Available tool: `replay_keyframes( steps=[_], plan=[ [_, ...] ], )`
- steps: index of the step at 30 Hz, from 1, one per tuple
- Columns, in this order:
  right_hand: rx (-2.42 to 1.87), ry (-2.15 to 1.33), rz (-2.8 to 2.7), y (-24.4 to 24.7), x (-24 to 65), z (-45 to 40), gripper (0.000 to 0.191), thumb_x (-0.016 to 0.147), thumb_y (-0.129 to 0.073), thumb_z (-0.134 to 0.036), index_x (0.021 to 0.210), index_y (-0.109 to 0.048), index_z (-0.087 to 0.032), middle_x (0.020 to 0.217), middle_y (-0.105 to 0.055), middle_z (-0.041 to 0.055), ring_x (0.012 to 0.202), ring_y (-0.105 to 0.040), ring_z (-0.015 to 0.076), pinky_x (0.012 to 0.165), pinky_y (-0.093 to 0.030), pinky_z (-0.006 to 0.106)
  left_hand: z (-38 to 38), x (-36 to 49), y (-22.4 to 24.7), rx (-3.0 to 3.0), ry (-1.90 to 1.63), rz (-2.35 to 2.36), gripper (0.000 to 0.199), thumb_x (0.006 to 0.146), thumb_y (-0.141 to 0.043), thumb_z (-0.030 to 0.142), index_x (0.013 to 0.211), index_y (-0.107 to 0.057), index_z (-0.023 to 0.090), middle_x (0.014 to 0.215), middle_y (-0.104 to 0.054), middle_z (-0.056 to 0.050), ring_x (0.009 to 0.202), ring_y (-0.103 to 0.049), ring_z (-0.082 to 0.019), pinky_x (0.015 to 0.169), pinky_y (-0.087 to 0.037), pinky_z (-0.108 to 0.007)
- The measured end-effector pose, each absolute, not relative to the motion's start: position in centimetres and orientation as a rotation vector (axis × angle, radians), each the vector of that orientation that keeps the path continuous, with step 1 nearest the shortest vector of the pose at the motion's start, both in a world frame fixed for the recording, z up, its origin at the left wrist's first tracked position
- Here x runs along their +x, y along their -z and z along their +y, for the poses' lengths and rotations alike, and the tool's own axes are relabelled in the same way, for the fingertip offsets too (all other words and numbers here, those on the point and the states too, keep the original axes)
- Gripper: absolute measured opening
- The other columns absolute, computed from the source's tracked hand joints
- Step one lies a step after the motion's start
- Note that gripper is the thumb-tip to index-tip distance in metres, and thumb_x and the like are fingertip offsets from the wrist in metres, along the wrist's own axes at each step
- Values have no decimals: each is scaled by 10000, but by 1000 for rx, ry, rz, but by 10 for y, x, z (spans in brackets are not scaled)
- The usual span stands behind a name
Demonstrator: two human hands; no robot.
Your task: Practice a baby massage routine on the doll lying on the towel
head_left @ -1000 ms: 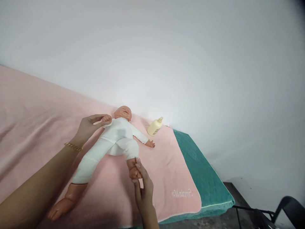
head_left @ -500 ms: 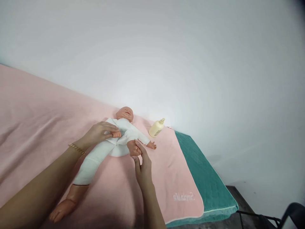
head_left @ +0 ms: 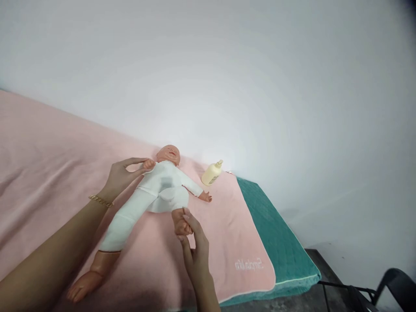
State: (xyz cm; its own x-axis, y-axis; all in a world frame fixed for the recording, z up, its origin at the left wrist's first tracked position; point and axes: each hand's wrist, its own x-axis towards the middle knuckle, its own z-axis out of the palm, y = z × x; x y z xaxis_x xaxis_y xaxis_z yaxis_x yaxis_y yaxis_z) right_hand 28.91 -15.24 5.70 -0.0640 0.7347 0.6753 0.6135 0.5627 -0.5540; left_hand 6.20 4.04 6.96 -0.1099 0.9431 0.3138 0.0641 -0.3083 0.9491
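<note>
A baby doll [head_left: 167, 175] in white clothes lies on its back on a pink blanket [head_left: 234, 234], its head toward the wall. My left hand [head_left: 125, 175], with a gold bracelet at the wrist, pinches the doll's hand beside its shoulder at the left. Between the thumb and fingers of my right hand [head_left: 196, 242] is the doll's foot [head_left: 182, 223], with that leg bent. The doll's other leg stretches toward the lower left. Its other arm lies out to the right, near a pale yellow pump bottle [head_left: 212, 173].
Under the blanket, a green padded mat [head_left: 276, 229] shows at the right. A white wall [head_left: 208, 78] rises behind. At the lower right are a black chair [head_left: 394, 288] and a dark surface.
My left hand has moved the doll's hand from its chest up and left to the shoulder. My right hand has drawn the doll's foot down, toward me.
</note>
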Motion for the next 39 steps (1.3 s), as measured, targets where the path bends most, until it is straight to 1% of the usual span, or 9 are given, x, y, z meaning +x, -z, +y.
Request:
replay_keyframes(
  steps=[3, 7, 12, 16, 20, 28, 33, 35, 39],
  plan=[
    [-1122, -129, -1807, -50, 292, -173, 489, 939, -571, -118, 1396, -553, -291, 1438, -601, 71, 1304, -598, 196, 1058, -529, 315, 48, 59, -69, 1172, -1705, 1182, 328, 726, -814, 259, 1044, -756, 204, 1110, -757, -43, 1083, -678, -239, 1053, -495, -390],
    [-1138, -116, -1876, -33, 294, -197, 444, 969, -573, -189, 1405, -551, -268, 1445, -590, 107, 1286, -614, 224, 1033, -549, 336, 66, 50, -60, 815, -1851, 1242, 375, 788, -754, 154, 1156, -682, 134, 1151, -718, -79, 1052, -665, -174, 1026, -493, -339],
    [-1191, -77, -1793, 3, 290, -215, 374, 1004, -544, -319, 1374, -574, -279, 1437, -598, 97, 1271, -624, 226, 1010, -560, 318, 80, 34, -48, 402, -1744, 1226, 191, 847, -735, 173, 1019, -673, 117, 1024, -687, -56, 933, -652, -129, 923, -514, -322],
    [-1253, -13, -1754, 25, 287, -220, 350, 1001, -549, -335, 1344, -601, -283, 1400, -630, 89, 1244, -642, 228, 978, -577, 304, 84, 28, -41, 291, -1687, 1140, 83, 913, -674, 157, 993, -655, 143, 943, -668, -18, 828, -634, -75, 785, -494, -218],
    [-1255, 32, -1726, 37, 286, -220, 331, 1003, -545, -333, 1321, -614, -273, 1373, -648, 100, 1200, -673, 224, 945, -594, 296, 84, 29, -39, 278, -1688, 1107, 67, 917, -684, 155, 979, -662, 160, 956, -664, -3, 832, -631, -54, 784, -480, -189],
    [-1211, -26, -1705, 43, 284, -220, 340, 995, -560, -309, 1332, -601, -278, 1360, -656, 113, 1152, -701, 232, 922, -610, 312, 84, 31, -40, 342, -1711, 1172, 85, 907, -669, 161, 989, -649, 146, 985, -672, -19, 881, -636, -84, 870, -506, -245],
    [-1280, -107, -1610, 28, 281, -222, 363, 1008, -524, -332, 1365, -589, -308, 1379, -643, 100, 1227, -656, 269, 969, -601, 388, 78, 40, -49, 603, -1807, 1234, 312, 820, -750, 209, 1102, -669, 105, 1115, -704, -82, 1023, -650, -163, 1004, -503, -331],
    [-1303, -116, -1573, 21, 282, -220, 373, 1018, -507, -333, 1384, -573, -311, 1394, -632, 97, 1255, -637, 265, 978, -598, 388, 72, 47, -55, 761, -1827, 1220, 349, 795, -759, 218, 1120, -690, 114, 1136, -719, -86, 1063, -658, -189, 1025, -502, -344],
    [-1290, -90, -1566, 9, 288, -207, 408, 1029, -483, -285, 1436, -514, -293, 1418, -610, 103, 1275, -622, 246, 980, -599, 374, 54, 59, -64, 1080, -1748, 1154, 297, 714, -806, 261, 998, -766, 183, 1106, -759, -50, 1112, -669, -242, 1052, -499, -366]
  ],
)
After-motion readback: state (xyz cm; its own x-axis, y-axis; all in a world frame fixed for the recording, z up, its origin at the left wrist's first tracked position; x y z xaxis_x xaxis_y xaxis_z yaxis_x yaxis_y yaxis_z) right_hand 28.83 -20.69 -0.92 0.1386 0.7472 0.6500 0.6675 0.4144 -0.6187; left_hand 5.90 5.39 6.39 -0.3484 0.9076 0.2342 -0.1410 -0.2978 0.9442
